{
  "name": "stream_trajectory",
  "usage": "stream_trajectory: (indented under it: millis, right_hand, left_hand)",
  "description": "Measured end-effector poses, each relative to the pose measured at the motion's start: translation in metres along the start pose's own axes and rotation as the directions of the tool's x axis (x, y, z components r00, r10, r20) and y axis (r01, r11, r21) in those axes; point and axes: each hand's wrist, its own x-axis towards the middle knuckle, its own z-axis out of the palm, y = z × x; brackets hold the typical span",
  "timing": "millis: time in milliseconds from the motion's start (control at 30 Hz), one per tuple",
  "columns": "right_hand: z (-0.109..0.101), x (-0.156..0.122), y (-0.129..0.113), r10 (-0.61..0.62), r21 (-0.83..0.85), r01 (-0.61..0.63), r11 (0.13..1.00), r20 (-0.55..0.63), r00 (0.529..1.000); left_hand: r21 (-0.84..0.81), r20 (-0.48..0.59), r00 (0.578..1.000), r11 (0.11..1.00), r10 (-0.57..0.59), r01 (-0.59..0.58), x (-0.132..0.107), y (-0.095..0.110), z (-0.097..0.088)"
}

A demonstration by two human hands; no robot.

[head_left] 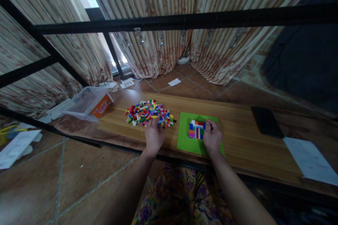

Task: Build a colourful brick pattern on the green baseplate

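A green baseplate lies on the wooden table, with a small patch of coloured bricks pressed onto it. My right hand rests on the plate beside that patch, fingers curled at its right edge; whether they pinch a brick is hidden. To the left sits a loose pile of small coloured bricks. My left hand reaches into the near edge of the pile, fingertips down among the bricks.
A clear plastic tub with an orange label lies tipped at the table's left end. A black phone-like slab and a white sheet sit to the right. Black metal bars cross in front; curtains hang behind.
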Motion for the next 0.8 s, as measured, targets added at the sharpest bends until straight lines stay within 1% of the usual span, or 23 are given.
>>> stream_trajectory:
  millis: [100,200,367,500,700,800]
  right_hand:
    - [0.0,0.0,0.0,0.001,0.003,-0.001,1.0,0.001,1.0]
    - [0.0,0.0,-0.001,0.003,0.015,-0.003,1.0,-0.004,1.0]
    - [0.0,0.0,-0.003,0.006,0.033,-0.005,0.999,-0.008,1.0]
    - [0.0,0.001,-0.004,0.02,0.025,-0.02,0.999,-0.003,1.0]
    - [-0.001,0.0,-0.005,0.02,0.037,-0.02,0.999,-0.007,1.0]
    - [-0.001,0.0,-0.005,0.016,0.043,-0.016,0.999,-0.004,1.0]
  left_hand:
    - [0.157,0.024,1.0,0.987,0.011,-0.015,0.011,-0.018,-0.007]
    - [0.219,0.063,0.997,0.973,0.054,-0.066,0.016,-0.025,-0.004]
    - [0.222,0.056,0.996,0.972,0.069,-0.08,0.02,-0.025,0.002]
    - [0.201,0.025,0.997,0.976,0.077,-0.081,0.021,-0.027,0.0]
    - [0.22,-0.016,0.997,0.973,0.072,-0.067,0.014,-0.03,-0.004]
    - [0.22,-0.041,0.995,0.972,0.094,-0.083,0.009,-0.027,-0.003]
